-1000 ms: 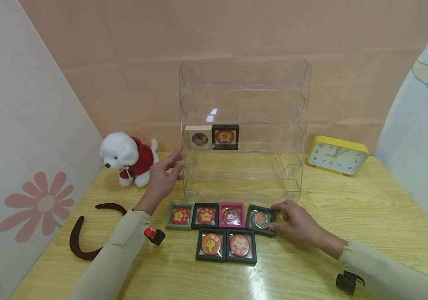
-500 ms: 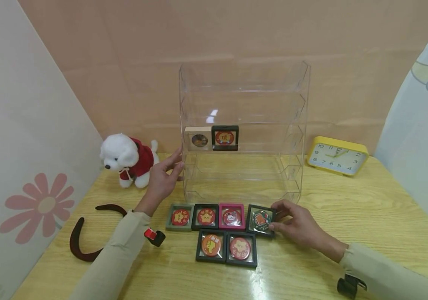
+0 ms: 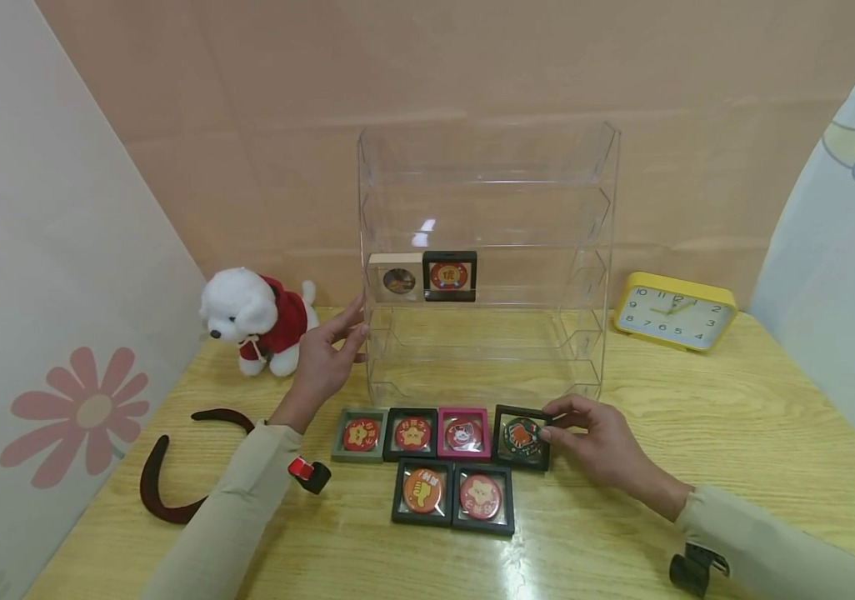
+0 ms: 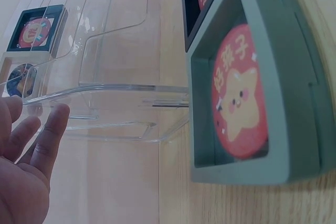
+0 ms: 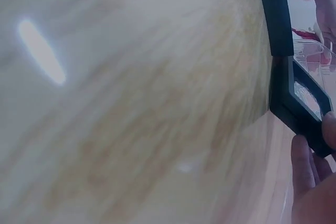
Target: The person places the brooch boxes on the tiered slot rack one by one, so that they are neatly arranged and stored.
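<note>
Currently the two hands are well apart. The right hand [image 3: 596, 437] pinches the right edge of a dark square frame [image 3: 521, 442] between thumb and fingers; that frame is at the right end of a row on the desk [image 3: 397, 567], in front of the clear rack [image 3: 517, 245]. Whether its whole underside lies flat on the wood, I cannot tell. Just beside it is a pink frame [image 3: 463, 433], then a black frame [image 3: 411, 433] and a green frame [image 3: 360, 434], each with a round red badge inside. Nearer the person lie two more dark frames, one with a thumb badge [image 3: 422, 492], the other with a pink star badge [image 3: 481, 497].

The left hand [image 3: 326, 354] has its fingers extended at the left side of the rack. On the middle tier, a pale frame [image 3: 396, 277] stands beside a dark frame with a gold-centred badge [image 3: 450, 276].

Left of the rack sits a toy dog [image 3: 258, 321] in red, with a headband [image 3: 153, 479] nearer the person, partly under the left sleeve [image 3: 240, 492]. Right of the rack is a yellow clock [image 3: 673, 311].
</note>
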Tool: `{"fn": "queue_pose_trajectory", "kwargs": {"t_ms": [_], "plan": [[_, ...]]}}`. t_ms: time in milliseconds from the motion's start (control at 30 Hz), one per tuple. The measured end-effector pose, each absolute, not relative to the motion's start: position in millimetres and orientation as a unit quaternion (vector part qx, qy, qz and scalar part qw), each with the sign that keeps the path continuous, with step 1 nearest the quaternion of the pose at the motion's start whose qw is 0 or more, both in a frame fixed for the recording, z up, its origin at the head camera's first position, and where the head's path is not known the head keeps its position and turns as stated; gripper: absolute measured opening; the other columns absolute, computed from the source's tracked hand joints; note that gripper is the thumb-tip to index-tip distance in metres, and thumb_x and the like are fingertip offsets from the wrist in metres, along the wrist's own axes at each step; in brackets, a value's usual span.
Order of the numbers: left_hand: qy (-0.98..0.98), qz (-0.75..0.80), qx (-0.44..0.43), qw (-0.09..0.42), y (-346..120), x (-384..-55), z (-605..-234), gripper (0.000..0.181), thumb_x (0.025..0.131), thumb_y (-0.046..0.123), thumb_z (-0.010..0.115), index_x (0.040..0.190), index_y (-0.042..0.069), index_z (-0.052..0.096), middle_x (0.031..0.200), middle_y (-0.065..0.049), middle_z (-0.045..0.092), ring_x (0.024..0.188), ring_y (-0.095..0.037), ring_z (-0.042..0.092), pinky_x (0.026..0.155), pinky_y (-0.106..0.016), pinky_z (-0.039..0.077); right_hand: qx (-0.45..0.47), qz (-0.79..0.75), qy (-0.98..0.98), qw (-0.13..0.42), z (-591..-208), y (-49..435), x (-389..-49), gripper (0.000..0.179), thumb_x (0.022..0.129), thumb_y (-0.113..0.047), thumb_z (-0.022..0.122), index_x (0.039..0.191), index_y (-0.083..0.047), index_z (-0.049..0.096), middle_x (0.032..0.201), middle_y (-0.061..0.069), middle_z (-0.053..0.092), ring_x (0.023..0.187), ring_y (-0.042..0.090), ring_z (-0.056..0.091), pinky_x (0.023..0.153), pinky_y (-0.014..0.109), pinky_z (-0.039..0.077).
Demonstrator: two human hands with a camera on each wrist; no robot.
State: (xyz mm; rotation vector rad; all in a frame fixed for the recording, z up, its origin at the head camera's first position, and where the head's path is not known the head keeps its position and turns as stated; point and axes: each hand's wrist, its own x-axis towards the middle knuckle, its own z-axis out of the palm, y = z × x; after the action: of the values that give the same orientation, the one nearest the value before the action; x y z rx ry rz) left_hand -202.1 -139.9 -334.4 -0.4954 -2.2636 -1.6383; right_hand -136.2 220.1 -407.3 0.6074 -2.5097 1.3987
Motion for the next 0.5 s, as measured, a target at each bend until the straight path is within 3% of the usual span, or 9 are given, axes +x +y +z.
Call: {"fn": "queue_pose_trajectory", "kwargs": {"t_ms": [133, 500], "plan": [[-0.788, -0.57, -0.175, 0.154, -140.0, -202.1, -334.4, 0.044, 0.093, -0.002, 0.057, 0.136, 0.001, 0.05, 0.124, -0.026, 0.056, 0.102, -0.038, 0.06, 0.065, -0.045, 0.058, 0.224, 0.465, -0.845, 0.136, -402.0, 219.5, -139.5, 0.02, 0.078, 0.003, 0.075, 0.094, -0.006, 0.069, 0.086, 0.003, 0.069, 0.079, 0.013, 0.066, 0.063, 0.023, 0.056], [-0.784, -0.572, -0.184, 0.158, -140.8, -202.5, -336.0, 0.043, 0.093, -0.003, 0.057, 0.136, 0.0, 0.05, 0.124, -0.026, 0.055, 0.103, -0.039, 0.059, 0.065, -0.047, 0.058, 0.216, 0.547, -0.796, 0.145, -368.4, 223.0, -157.4, 0.019, 0.082, 0.01, 0.068, 0.1, 0.003, 0.069, 0.091, 0.013, 0.067, 0.079, 0.009, 0.066, 0.064, 0.03, 0.059]]}}
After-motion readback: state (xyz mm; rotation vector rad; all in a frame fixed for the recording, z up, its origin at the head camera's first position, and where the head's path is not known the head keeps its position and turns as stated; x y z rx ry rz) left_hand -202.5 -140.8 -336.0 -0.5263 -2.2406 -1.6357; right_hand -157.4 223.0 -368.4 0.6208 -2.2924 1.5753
